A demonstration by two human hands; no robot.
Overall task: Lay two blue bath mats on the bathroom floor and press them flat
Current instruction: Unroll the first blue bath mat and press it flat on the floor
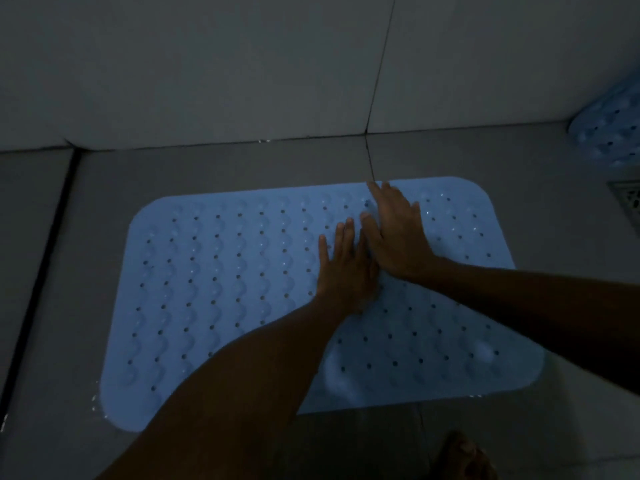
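While both palms rest flat, fingers spread, left hand (343, 271) beside right hand (398, 237), the blue bath mat (214, 271) lies on the tiled floor (242, 168); pressing outward toward its edges should seat it.

Dim bathroom corner in low light.
Grey tiled floor (214, 168) meets pale wall (207, 64); metal drain (628, 202) at right.
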